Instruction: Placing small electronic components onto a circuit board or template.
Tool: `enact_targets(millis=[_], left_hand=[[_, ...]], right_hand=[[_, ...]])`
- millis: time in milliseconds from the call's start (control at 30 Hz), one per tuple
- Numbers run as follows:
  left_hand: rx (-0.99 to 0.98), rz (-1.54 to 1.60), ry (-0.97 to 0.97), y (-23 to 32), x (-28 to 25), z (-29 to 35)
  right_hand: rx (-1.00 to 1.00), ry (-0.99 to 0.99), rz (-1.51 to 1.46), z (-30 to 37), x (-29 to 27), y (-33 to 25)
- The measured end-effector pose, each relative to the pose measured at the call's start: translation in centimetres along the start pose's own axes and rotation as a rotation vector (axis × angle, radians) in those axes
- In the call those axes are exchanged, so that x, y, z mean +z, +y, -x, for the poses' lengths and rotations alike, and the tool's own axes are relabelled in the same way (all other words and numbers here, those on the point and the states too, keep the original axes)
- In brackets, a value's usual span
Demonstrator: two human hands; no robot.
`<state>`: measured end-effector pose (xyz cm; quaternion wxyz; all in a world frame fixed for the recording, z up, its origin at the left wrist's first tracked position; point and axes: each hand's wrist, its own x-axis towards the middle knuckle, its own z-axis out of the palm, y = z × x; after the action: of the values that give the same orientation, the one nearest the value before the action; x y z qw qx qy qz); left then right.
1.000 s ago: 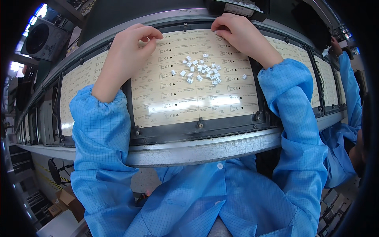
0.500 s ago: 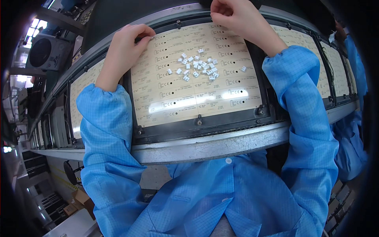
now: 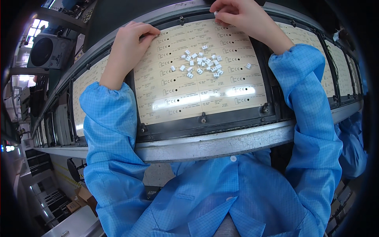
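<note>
A framed cream-coloured panel (image 3: 169,112) with rows of printed marks lies in front of me. Small white plastic connectors (image 3: 200,62) are scattered in a loose pile over its middle, one apart to the right. My left hand (image 3: 133,45) is at the panel's far left corner, thumb and forefinger pinched together; whatever is between them is too small to make out. Over the far right edge, my right hand (image 3: 239,16) has its fingers closed, with a small white connector (image 3: 215,13) showing at the fingertips.
A worn metal rail (image 3: 213,144) runs along the near side. Similar panels in black frames continue to the left (image 3: 89,83) and right (image 3: 306,47). Screws (image 3: 203,119) stand up from the frame. A person's blue sleeve (image 3: 351,146) is at the far right.
The view has shifted slightly. My left fingertips stay at the panel's far left corner. My right fingers have turned, and a white connector now shows at their tips.
</note>
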<state>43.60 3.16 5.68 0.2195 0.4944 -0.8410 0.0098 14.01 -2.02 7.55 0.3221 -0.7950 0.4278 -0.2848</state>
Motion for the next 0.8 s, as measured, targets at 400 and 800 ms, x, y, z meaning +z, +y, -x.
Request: enact_targets(millis=[400, 800], left_hand=[[-0.042, 0.024, -0.011, -0.4, 0.1, 0.1], [0.173, -0.014, 0.038, 1.7, -2.0, 1.3]], right_hand=[[0.022, -0.019, 0.032, 0.3, -0.3, -0.5], [-0.235, -0.001, 0.350, -0.3, 0.4, 4.1]])
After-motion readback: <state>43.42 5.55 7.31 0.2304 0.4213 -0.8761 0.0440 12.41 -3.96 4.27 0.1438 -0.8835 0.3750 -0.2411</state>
